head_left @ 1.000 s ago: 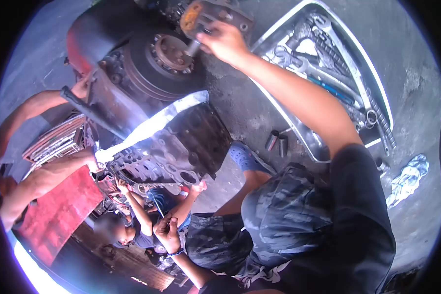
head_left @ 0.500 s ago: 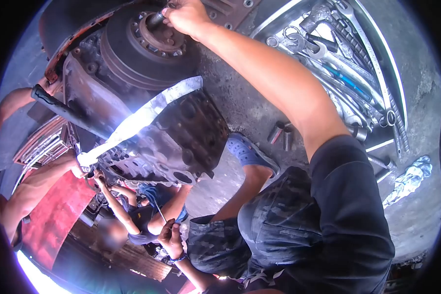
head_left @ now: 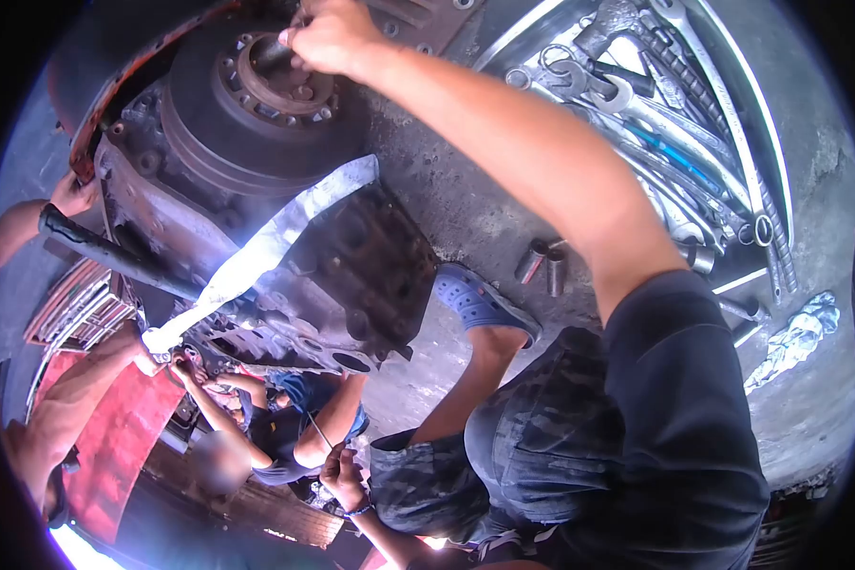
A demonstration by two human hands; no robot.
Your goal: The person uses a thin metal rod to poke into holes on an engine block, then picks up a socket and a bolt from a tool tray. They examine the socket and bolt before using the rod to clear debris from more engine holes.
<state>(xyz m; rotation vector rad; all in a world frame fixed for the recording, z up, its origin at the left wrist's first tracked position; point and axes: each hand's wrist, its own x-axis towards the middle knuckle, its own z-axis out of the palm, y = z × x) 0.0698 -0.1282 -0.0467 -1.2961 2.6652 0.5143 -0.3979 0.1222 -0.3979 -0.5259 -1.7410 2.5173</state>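
Note:
At the top of the view my right hand (head_left: pixel 328 36) is closed at the hub (head_left: pixel 290 81) of a large round pulley wheel on an engine block. Its fingers pinch a short metal socket (head_left: pixel 272 53) set against the hub's bolt ring, part of it hidden by the fingers. Low in the view, beside my knee, my left hand (head_left: pixel 344 478) is closed around a thin metal rod (head_left: pixel 320 429) that points up and away. Dark, grimy metal makes up the engine block (head_left: pixel 370 266).
A metal tray (head_left: pixel 777 123) of wrenches lies right, with two loose sockets (head_left: pixel 543 266) and a crumpled rag (head_left: pixel 796 342) on the floor. A bright metal bar (head_left: pixel 285 223) and black-handled bar (head_left: pixel 114 252) cross the block. Other people's hands (head_left: pixel 74 193) work at left.
The view has shifted, so the engine sits slightly further left and lower. My right hand stays at the hub, and my left hand still grips the rod. The co-worker's hand at left shows more fully.

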